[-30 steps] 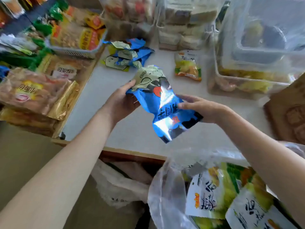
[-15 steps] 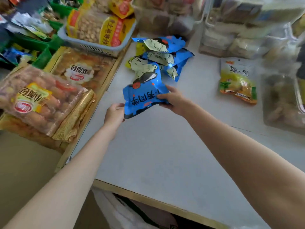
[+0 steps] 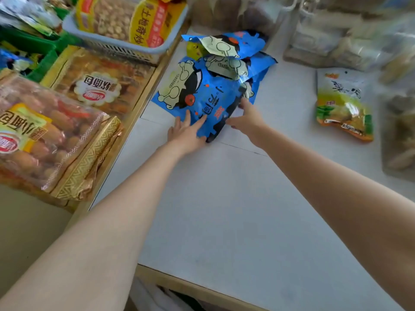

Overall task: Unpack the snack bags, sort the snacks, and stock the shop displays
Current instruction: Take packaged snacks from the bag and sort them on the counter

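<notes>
Blue and shiny, the snack bag (image 3: 202,102) lies on the white table (image 3: 224,198), at the near edge of a pile of blue bags (image 3: 233,57) just like it. It touches that pile and partly covers it.

My left hand (image 3: 186,133) lies on the near left corner of the bag. The fingers (image 3: 188,115) are straight and flat, and they press the bag down. My right hand (image 3: 247,118) is at the bag's right edge. Its fingers reach along the edge and touch it, but I cannot tell if they pinch the bag or only push it.

I think this is the sorting step. I am putting a blue bag with the other blue bags. It looks almost done, because the bag is already down on the table.

Next, I think I need to lift both hands off gently, so the slippery bag does not slide off the pile. Then I would go for another snack to sort.

A green and yellow bag (image 3: 343,104) lies alone on the right side of the table, well apart from the blue pile. On the left are bread packs (image 3: 45,135) in a gold tray (image 3: 87,167). Far left, a pale basket (image 3: 125,46) holds a pack of round snacks (image 3: 116,16).
</notes>
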